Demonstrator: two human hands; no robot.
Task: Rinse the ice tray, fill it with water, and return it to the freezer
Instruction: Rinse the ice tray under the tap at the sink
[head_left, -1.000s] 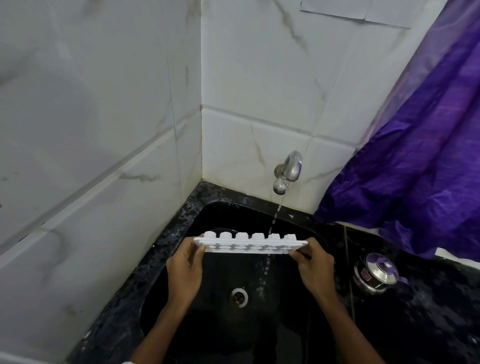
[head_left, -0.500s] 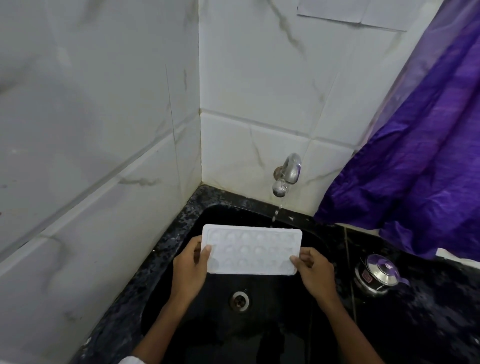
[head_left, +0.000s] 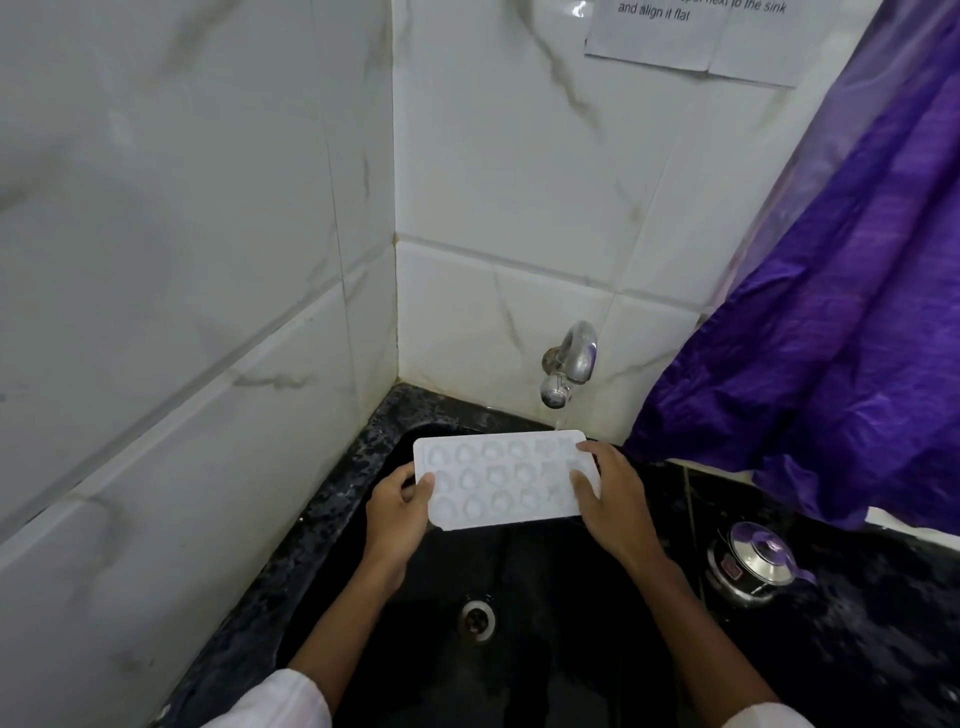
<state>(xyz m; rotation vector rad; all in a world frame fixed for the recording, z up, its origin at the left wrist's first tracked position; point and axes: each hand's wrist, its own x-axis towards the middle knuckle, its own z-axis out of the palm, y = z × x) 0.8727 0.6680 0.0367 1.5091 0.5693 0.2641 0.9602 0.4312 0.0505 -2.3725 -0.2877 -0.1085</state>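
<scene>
You hold the white ice tray (head_left: 498, 480) over the black sink (head_left: 519, 571), its moulded face turned up toward you, on the far side of the drain (head_left: 478, 621). Your left grip (head_left: 397, 512) is clamped on the tray's left end, thumb on top. Your right grip (head_left: 615, 501) is clamped on the right end, thumb across the top face. The tray's far right corner sits just under the wall tap (head_left: 569, 364), where a thin water stream (head_left: 560, 422) meets it. A small steel pot (head_left: 756, 564) stands on the worktop (head_left: 857, 649) at right.
</scene>
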